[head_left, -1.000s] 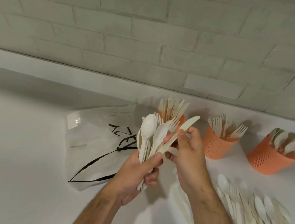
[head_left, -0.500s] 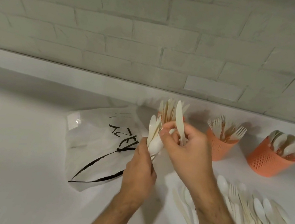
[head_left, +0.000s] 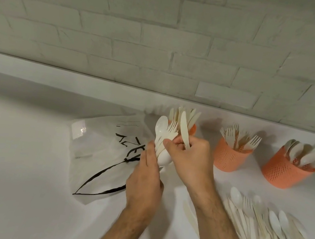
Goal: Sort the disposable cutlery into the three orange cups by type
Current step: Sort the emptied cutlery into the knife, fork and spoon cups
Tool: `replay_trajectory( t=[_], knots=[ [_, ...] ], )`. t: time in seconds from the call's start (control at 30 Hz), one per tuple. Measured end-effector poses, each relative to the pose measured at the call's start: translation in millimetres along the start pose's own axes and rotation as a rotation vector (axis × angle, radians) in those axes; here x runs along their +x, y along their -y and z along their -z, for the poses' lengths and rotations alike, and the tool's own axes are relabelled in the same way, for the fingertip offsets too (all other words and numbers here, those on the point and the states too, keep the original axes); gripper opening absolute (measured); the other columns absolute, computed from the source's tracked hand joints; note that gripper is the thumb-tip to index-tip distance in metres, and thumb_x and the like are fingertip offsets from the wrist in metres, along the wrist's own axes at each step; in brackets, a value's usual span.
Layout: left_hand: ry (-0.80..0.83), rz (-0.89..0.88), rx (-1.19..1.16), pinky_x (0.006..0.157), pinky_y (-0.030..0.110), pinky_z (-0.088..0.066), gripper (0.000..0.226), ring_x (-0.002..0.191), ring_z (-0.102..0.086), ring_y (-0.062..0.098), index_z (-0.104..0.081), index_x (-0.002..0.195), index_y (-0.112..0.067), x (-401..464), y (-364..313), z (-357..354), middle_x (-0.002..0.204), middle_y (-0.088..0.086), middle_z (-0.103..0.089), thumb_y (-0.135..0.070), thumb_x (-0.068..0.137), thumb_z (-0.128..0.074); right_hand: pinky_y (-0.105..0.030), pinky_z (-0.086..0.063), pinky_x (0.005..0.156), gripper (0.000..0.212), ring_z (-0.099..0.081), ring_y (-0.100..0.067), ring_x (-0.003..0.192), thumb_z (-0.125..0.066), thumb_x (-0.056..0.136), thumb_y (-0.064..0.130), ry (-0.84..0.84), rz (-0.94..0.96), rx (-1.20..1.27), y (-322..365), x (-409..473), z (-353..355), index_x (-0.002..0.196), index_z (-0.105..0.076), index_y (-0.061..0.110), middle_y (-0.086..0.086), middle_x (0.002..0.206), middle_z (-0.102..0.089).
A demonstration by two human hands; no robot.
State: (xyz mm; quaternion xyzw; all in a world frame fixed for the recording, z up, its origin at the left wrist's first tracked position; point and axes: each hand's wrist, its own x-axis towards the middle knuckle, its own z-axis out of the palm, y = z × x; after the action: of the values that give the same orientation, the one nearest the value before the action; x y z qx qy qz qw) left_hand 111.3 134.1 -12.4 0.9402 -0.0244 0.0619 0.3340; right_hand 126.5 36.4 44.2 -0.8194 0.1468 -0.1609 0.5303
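Both hands are meeting over the tabletop, one gripping a mixed bundle, the other pinching a knife.

The left hand is reaching forward, back up, its fingers wrapping a bundle of cutlery whose handles it is hiding. The right hand is crossing in beside it, curled fingers pinching a knife upright, its lower end covered. Just behind the hands a knife cup is standing mostly hidden; to their right are standing a fork cup and a spoon cup. Nearer, right of the forearms, loose cutlery is lying, running off the frame's edge. Left of the hands, a plastic bag is lying.
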Motion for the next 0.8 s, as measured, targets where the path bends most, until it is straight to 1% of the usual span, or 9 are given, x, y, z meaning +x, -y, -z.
replay_trajectory(
  t=[0.07, 0.13, 0.27, 0.37, 0.5, 0.6, 0.67, 0.73, 0.8],
  knots=[
    [0.016, -0.012, -0.134, 0.078, 0.036, -0.051, 0.079, 0.106, -0.059, 0.018, -0.018, 0.152, -0.026, -1, 4, -3, 0.137, -0.006, -0.047, 0.001, 0.086, -0.052, -0.036, -0.056, 0.067, 0.021, -0.067, -0.018, 0.067, -0.079, 0.079, 0.022, 0.042, -0.038, 0.063, -4, 3, -3, 0.066, -0.065, 0.014, 0.001, 0.065, -0.068],
    [0.037, -0.028, -0.308, 0.085, 0.035, -0.054, 0.075, 0.104, -0.061, 0.013, -0.031, 0.146, -0.030, -1, 9, -10, 0.126, -0.010, -0.056, 0.004, 0.083, -0.054, -0.035, -0.057, 0.071, 0.017, -0.069, -0.018, 0.074, -0.076, 0.083, 0.020, 0.064, -0.049, 0.105, -6, 2, -4, 0.072, -0.067, 0.012, -0.002, 0.073, -0.071],
    [0.081, -0.032, -0.547, 0.087, 0.023, -0.051, 0.051, 0.102, -0.060, 0.002, -0.050, 0.127, -0.030, 0, 18, -22, 0.112, -0.014, -0.063, 0.001, 0.087, -0.058, -0.028, -0.055, 0.072, 0.008, -0.069, -0.012, 0.082, -0.063, 0.095, 0.022, 0.032, 0.029, 0.133, -2, 3, 1, 0.095, -0.067, 0.015, 0.001, 0.087, -0.072],
    [0.138, -0.045, -0.598, 0.082, 0.012, -0.045, 0.042, 0.099, -0.060, 0.000, -0.050, 0.120, -0.032, -3, 22, -25, 0.108, -0.014, -0.064, -0.004, 0.091, -0.059, -0.025, -0.055, 0.070, 0.008, -0.070, -0.010, 0.081, -0.049, 0.103, 0.020, 0.010, 0.104, 0.205, 2, 7, 8, 0.104, -0.057, 0.018, 0.005, 0.090, -0.073],
    [0.163, 0.001, -0.681, 0.074, 0.007, -0.043, 0.034, 0.095, -0.061, -0.004, -0.053, 0.119, -0.029, -3, 27, -28, 0.106, -0.013, -0.066, -0.008, 0.093, -0.060, -0.015, -0.050, 0.056, 0.012, -0.067, -0.004, 0.063, -0.041, 0.107, 0.014, -0.133, 0.193, 0.462, 11, 12, 21, 0.098, -0.048, 0.019, -0.001, 0.081, -0.071],
    [0.116, 0.034, -0.753, 0.077, 0.005, -0.042, 0.035, 0.097, -0.060, -0.012, -0.053, 0.113, -0.037, -1, 29, -25, 0.102, -0.024, -0.067, -0.011, 0.093, -0.063, -0.022, -0.048, 0.065, 0.022, -0.058, -0.004, 0.065, -0.039, 0.107, 0.012, -0.246, 0.269, 0.533, 7, 23, 33, 0.093, -0.048, 0.026, 0.004, 0.074, -0.061],
    [0.078, 0.065, -0.800, 0.080, 0.010, -0.046, 0.031, 0.098, -0.062, -0.005, -0.057, 0.116, -0.033, 1, 33, -26, 0.102, -0.024, -0.068, -0.014, 0.092, -0.065, -0.027, -0.050, 0.069, 0.027, -0.056, -0.006, 0.067, -0.037, 0.107, 0.010, -0.246, 0.295, 0.534, 0, 26, 36, 0.092, -0.051, 0.027, 0.007, 0.072, -0.056],
    [0.055, 0.093, -0.835, 0.086, 0.021, -0.051, 0.030, 0.104, -0.065, 0.011, -0.059, 0.122, -0.022, 3, 36, -26, 0.107, -0.013, -0.070, -0.020, 0.093, -0.065, -0.027, -0.051, 0.065, 0.034, -0.054, -0.008, 0.062, -0.038, 0.107, 0.010, -0.196, 0.278, 0.551, -12, 26, 30, 0.089, -0.058, 0.030, 0.009, 0.067, -0.054],
    [0.044, 0.082, -0.869, 0.092, 0.024, -0.050, 0.037, 0.113, -0.063, 0.013, -0.057, 0.129, -0.018, 2, 38, -25, 0.117, -0.009, -0.069, -0.024, 0.093, -0.065, -0.033, -0.045, 0.062, 0.027, -0.049, -0.010, 0.059, -0.046, 0.104, 0.018, -0.169, 0.287, 0.494, -26, 23, 19, 0.088, -0.061, 0.033, 0.008, 0.066, -0.052]
  ],
)
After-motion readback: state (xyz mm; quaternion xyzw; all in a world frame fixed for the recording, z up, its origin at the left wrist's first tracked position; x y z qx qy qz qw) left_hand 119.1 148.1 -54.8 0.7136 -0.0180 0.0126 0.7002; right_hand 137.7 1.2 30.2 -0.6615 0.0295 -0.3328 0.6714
